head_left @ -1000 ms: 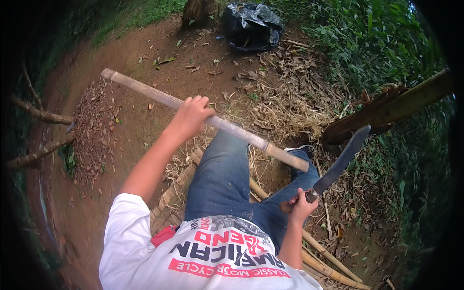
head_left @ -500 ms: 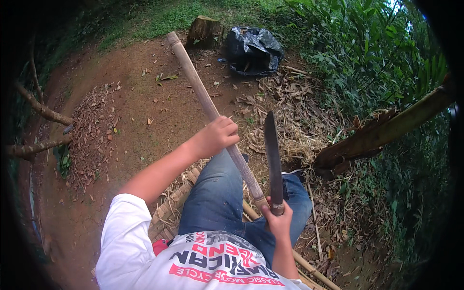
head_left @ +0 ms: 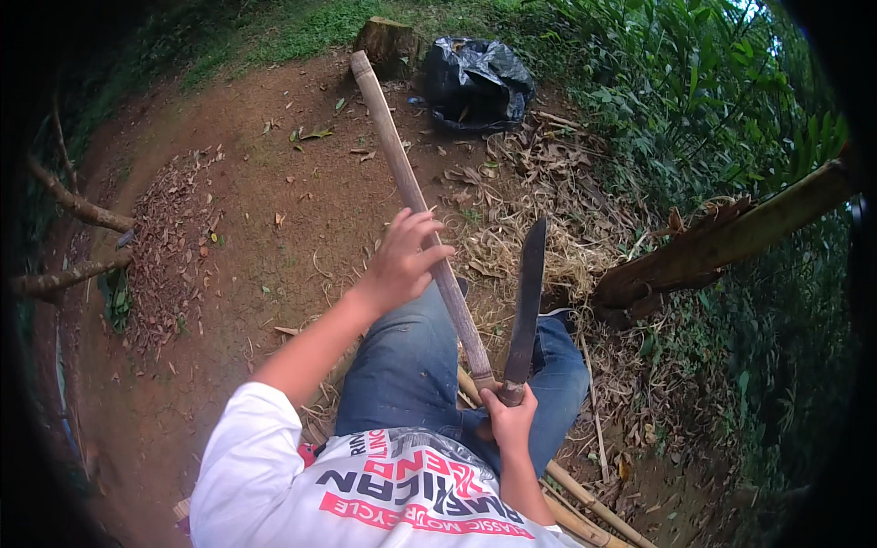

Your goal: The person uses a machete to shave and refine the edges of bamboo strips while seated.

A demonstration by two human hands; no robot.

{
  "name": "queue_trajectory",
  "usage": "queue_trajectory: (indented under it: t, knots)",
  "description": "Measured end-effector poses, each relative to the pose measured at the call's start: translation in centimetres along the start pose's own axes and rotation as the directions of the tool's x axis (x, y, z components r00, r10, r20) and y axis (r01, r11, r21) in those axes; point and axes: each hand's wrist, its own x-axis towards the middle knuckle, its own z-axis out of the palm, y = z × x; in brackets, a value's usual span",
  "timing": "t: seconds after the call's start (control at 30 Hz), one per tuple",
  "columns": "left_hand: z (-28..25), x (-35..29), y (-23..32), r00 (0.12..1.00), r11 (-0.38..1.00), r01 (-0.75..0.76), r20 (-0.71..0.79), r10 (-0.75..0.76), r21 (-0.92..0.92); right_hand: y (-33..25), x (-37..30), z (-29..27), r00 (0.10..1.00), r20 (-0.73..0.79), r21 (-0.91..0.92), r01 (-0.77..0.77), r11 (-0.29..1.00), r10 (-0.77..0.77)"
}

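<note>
A long bamboo pole [head_left: 395, 137] slants from my lap up toward the tree stump. My left hand [head_left: 402, 258] is around it near its middle, fingers loosely bent and slightly apart. In my right hand [head_left: 513, 422] is the handle of a machete [head_left: 525, 315], its dark blade pointing upward and away from me. The pole's lower end meets my right thumb, close beside the machete handle. Fingers of the right hand are partly hidden behind the handle.
A black plastic bag [head_left: 480, 84] sits by the tree stump [head_left: 387, 47]. At right, a thick leaning trunk [head_left: 722, 239] rises from dry fibres and leaves. More bamboo poles [head_left: 594, 511] lie beneath me. Branches [head_left: 78, 208] reach in at left, near a leaf pile [head_left: 174, 247].
The pole's far end has swung slightly right. My left hand has loosened its fingers around the pole. The machete blade has tilted to the right.
</note>
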Motion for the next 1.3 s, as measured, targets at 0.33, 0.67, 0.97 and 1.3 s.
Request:
queue_trajectory:
  t: [0.33, 0.67, 0.97, 1.3]
  knots:
    - [6.2, -10.8, 13.2, 0.535, 0.074, 0.805, 0.667, -0.518, -0.588, -0.9, 1.1, 3.0, 0.988, -0.080, 0.034, 0.133, 0.990, -0.130]
    - [7.7, -8.5, 15.8, 0.323, -0.684, 0.494, 0.844, -0.429, -0.537, -1.0, 1.1, 4.7, 0.985, -0.085, 0.130, 0.160, 0.978, -0.150]
    - [9.0, -9.1, 14.9, 0.505, -0.253, 0.622, 0.626, -0.593, -0.741, -0.2, 0.8, 4.4, 0.992, -0.096, 0.255, 0.099, 0.962, -0.076]
    - [7.3, -6.5, 10.4, 0.495, -0.242, 0.539, 0.536, -0.684, -0.807, -0.3, 1.6, 2.5, 0.994, -0.101, 0.355, -0.011, 0.935, 0.049]
